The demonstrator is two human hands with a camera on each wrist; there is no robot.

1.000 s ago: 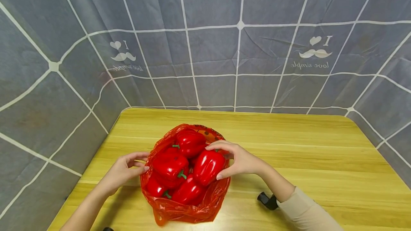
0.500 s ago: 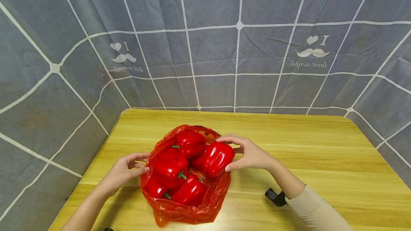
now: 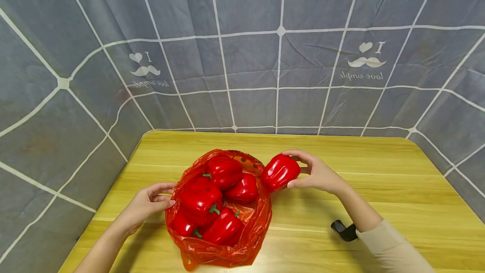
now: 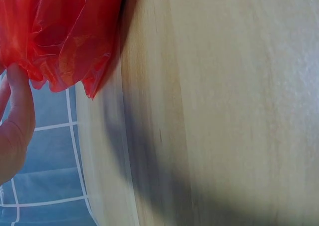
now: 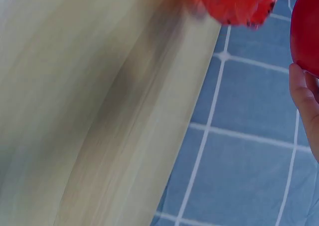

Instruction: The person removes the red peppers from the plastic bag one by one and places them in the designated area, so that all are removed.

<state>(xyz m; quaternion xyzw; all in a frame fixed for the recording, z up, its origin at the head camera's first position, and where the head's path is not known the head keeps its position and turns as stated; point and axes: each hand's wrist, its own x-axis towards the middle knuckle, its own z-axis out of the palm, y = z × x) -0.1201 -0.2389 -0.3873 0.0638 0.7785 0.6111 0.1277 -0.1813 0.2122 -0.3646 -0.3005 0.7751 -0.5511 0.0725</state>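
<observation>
My right hand (image 3: 320,174) grips a glossy red bell pepper (image 3: 279,172) between thumb and fingers, at the right rim of a red plastic bag (image 3: 254,245). In the right wrist view the pepper (image 5: 306,34) is cut off by the frame edge, with a finger against its underside. My left hand (image 3: 145,205) holds the bag's left rim with fingers and thumb; the left wrist view shows a finger against the bag's crumpled edge (image 4: 70,46). Inside the wide-mouthed bag lie several more red peppers, some with green stems, among them one pepper (image 3: 242,188) at the right side.
The bag stands on a wood-grain table (image 3: 379,172), left of its middle. A small black object (image 3: 344,231) shows beside the right forearm. A grey curtain (image 3: 250,62) with white grid lines hangs behind the table and along both sides.
My right hand has lifted a pepper out of the bag and moved it right, over the rim. Another pepper beneath it has come into view. The left hand stays at the bag's rim.
</observation>
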